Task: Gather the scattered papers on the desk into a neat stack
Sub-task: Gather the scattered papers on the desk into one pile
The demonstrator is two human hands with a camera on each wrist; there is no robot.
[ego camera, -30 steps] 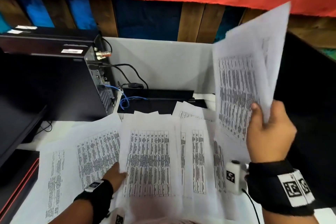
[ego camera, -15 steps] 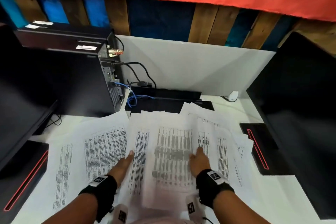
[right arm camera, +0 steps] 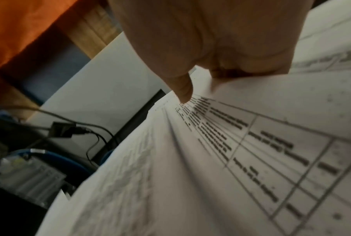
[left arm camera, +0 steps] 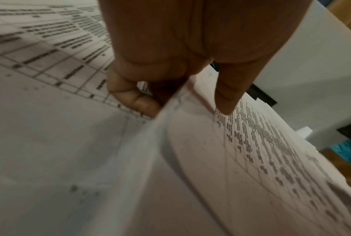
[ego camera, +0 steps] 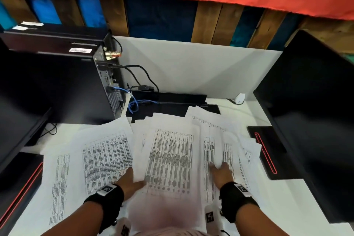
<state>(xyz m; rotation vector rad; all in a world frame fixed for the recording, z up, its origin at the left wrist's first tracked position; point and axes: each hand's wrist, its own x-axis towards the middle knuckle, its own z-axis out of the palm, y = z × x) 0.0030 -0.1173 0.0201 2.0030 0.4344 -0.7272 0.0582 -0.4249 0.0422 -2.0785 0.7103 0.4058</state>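
Several printed sheets lie fanned across the white desk (ego camera: 287,207). The centre sheet (ego camera: 170,159) lies on top of the pile. My left hand (ego camera: 132,178) pinches its left edge; in the left wrist view the left hand (left arm camera: 182,103) has its thumb on top and its fingers curled beneath the sheet (left arm camera: 251,151). My right hand (ego camera: 220,172) is at the right-hand sheets (ego camera: 228,149). In the right wrist view the right hand (right arm camera: 200,89) lays its thumb on a printed sheet (right arm camera: 251,143) and tucks its fingers under the edge. More sheets (ego camera: 103,155) spread out to the left.
A black PC tower (ego camera: 57,86) with cables stands at the back left, a black box (ego camera: 168,99) behind the papers. Monitors stand at the left (ego camera: 15,120) and right (ego camera: 316,120), the right one's red-lined base (ego camera: 268,151) beside the papers. A white partition (ego camera: 191,73) closes the back.
My right hand brought down the sheets it held up at the right and laid them on the centre pile. It then shifted right to the neighbouring sheets. My left hand stayed at the centre sheet's left edge.
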